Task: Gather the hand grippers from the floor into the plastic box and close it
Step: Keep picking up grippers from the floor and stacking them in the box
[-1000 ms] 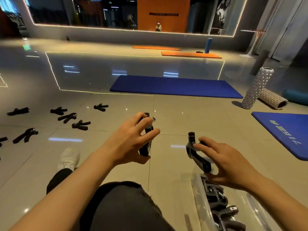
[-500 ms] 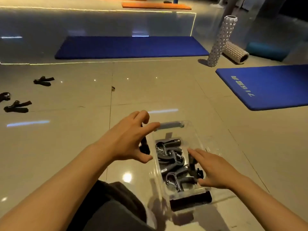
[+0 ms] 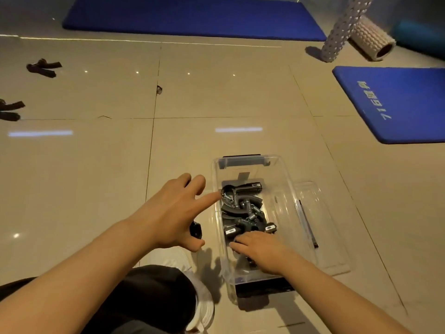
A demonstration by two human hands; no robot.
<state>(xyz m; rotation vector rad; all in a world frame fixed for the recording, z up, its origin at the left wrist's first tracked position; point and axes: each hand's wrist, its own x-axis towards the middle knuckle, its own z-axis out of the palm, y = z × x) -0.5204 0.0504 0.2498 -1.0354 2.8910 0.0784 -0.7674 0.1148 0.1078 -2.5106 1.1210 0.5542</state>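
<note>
A clear plastic box (image 3: pixel 285 179) stands open on the tiled floor and holds several black hand grippers (image 3: pixel 243 208) with steel springs. My right hand (image 3: pixel 261 253) is down inside the box's near end, palm down on the pile; a dark piece shows under it, and whether it is gripped is hidden. My left hand (image 3: pixel 173 213) hovers just left of the box, shut on a black hand gripper (image 3: pixel 195 231) that pokes out below the palm. More hand grippers lie on the floor at far left (image 3: pixel 44 67), one at the edge (image 3: pixel 9 109).
The box's clear lid (image 3: pixel 320 225) lies flat against its right side. Black latches sit at both ends of the box. Blue mats (image 3: pixel 192 15) (image 3: pixel 397 102) and two foam rollers (image 3: pixel 337 37) (image 3: pixel 370 39) lie beyond. My dark-trousered knee and white shoe (image 3: pixel 199 307) are near the box.
My view has tilted down onto the box. My right hand has dropped with its gripper into the box's near end. My left hand has moved toward the box, still holding its gripper.
</note>
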